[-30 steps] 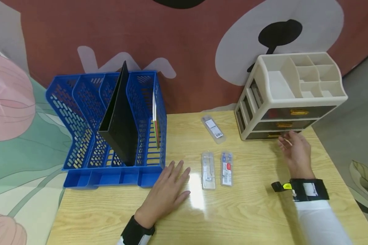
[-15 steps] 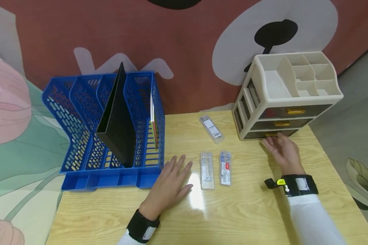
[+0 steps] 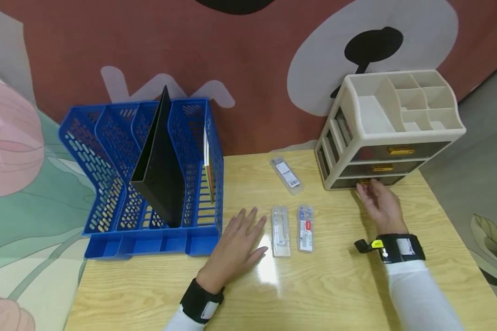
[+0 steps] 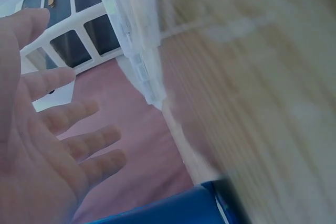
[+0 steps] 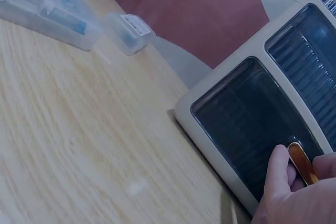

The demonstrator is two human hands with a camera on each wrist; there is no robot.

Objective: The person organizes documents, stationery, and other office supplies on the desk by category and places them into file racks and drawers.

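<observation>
At the right of the table stands a white desk organizer [image 3: 406, 133] with three dark drawers and open compartments on top. My right hand [image 3: 384, 207] is at its bottom drawer [image 5: 247, 124]; the fingers pinch the amber drawer handle [image 5: 302, 163]. The drawer looks closed. My left hand [image 3: 236, 248], fingers straight and spread, is low over the table left of a clear case [image 3: 280, 232]. Next to that case lies another with a red label [image 3: 305, 230]. A third clear case [image 3: 287, 174] lies slantwise farther back. In the left wrist view, my left hand [image 4: 47, 129] holds nothing.
A blue perforated file rack [image 3: 149, 241] stands at the left, with a black folder [image 3: 161, 179] leaning in it and thin booklets [image 3: 208, 170] at its right side. A patterned cloth [image 3: 257, 82] hangs behind the wooden table [image 3: 331, 289].
My right hand has moved left along the bottom drawer's front and now grips its handle. The left hand has shifted slightly right toward the clear case, still spread.
</observation>
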